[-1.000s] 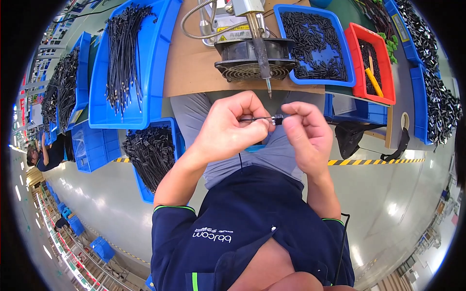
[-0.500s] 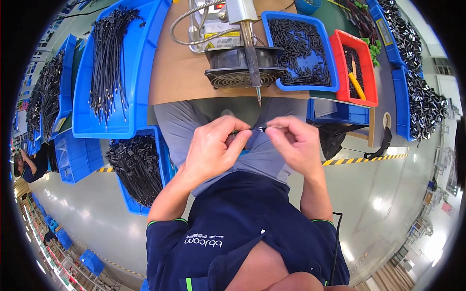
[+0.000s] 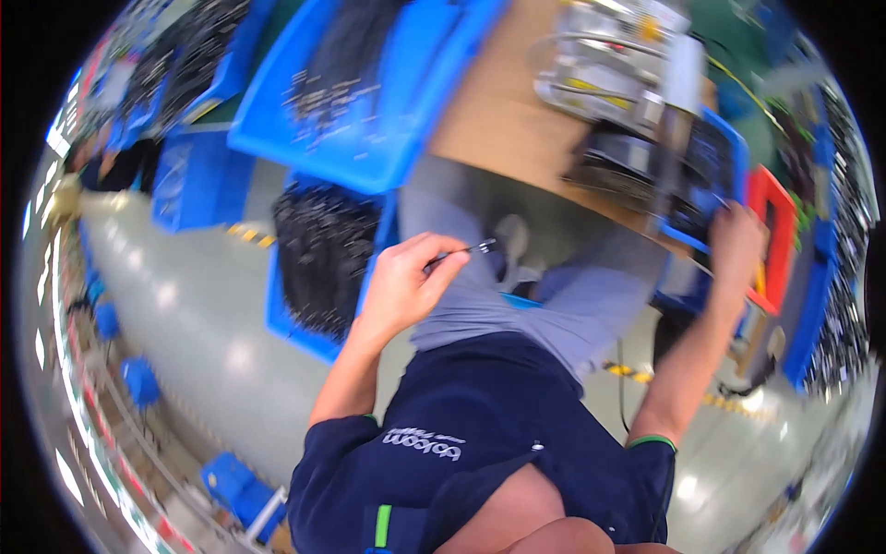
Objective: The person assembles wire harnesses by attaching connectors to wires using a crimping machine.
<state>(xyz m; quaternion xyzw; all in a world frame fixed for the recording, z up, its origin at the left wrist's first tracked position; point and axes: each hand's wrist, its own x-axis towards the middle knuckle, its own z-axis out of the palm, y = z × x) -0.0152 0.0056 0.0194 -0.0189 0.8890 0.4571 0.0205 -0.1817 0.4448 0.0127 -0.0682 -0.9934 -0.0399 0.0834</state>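
Note:
My left hand (image 3: 406,282) is closed in a pinch on a thin black cable (image 3: 481,246) and holds it above my lap. The cable's shiny metal end sticks out past the fingertips. Far to the right, my right hand (image 3: 736,245) is at the near right corner of a blue tray (image 3: 741,152) of small black pieces, beside a red bin (image 3: 778,235). Motion smears its fingers, so whether they hold anything is unclear.
A soldering-type machine (image 3: 614,69) with a black fan (image 3: 616,162) stands on the brown worktop (image 3: 498,115). Left of it is a large blue bin of black cables (image 3: 397,152); a lower blue bin (image 3: 277,309) holds more. Further blue bins of black parts line the right.
My hands have come apart: the left keeps the cable, while the right has moved right and forward to the blue tray. The whole view has swung, shifting the bench rightward.

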